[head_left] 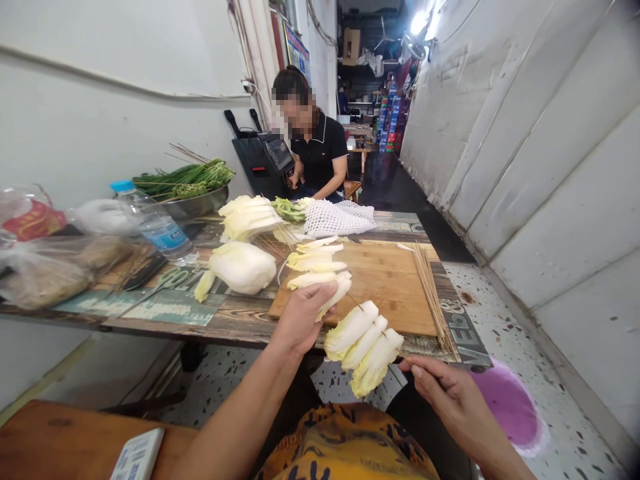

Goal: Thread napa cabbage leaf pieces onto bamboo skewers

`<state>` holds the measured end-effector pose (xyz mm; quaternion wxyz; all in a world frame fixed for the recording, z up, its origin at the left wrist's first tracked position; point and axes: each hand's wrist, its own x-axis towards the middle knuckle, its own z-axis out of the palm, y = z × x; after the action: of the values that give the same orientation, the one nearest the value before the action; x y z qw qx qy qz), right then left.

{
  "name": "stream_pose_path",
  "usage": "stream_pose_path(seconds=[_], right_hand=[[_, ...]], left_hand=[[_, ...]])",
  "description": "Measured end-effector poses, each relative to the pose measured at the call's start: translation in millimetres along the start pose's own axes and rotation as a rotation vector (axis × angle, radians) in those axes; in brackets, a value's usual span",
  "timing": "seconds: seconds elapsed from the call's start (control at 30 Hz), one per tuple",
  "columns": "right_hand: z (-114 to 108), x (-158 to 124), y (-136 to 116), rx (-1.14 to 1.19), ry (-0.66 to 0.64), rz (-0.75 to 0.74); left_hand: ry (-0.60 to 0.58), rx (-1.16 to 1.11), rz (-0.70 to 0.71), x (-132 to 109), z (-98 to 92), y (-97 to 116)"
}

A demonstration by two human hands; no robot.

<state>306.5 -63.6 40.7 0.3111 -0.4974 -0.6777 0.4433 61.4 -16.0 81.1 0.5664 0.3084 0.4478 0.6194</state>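
My left hand (303, 317) is closed on a pale cabbage leaf (336, 293) at the near left part of the wooden cutting board (385, 287). Pinched in my right hand (443, 393) is a thin wooden skewer that runs through several cabbage leaves (364, 347); its tip points toward the leaf in my left hand. More cut leaves (316, 259) lie on the board's left side. A whole cabbage (243, 267) rests left of the board, with skewered leaves (250, 217) behind it. Bare skewers (433, 293) lie along the board's right edge.
Scissors (173, 279), a water bottle (157, 227), plastic bags (55, 267) and a bowl of green vegetables (190, 187) stand on the left. White foam netting (340, 219) lies behind the board. A person (320, 150) sits across the table. A pink basin (510, 403) is on the floor.
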Motion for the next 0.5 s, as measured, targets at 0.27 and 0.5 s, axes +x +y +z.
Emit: stream_pose_path(seconds=[0.27, 0.5], right_hand=[[0.2, 0.0, -5.4, -0.005, 0.004, 0.006], [0.8, 1.1, 1.3, 0.059, -0.040, 0.054]], left_hand=[[-0.023, 0.016, 0.009, -0.4, -1.9, -3.2], [-0.046, 0.008, -0.017, -2.9, -1.2, -2.5]])
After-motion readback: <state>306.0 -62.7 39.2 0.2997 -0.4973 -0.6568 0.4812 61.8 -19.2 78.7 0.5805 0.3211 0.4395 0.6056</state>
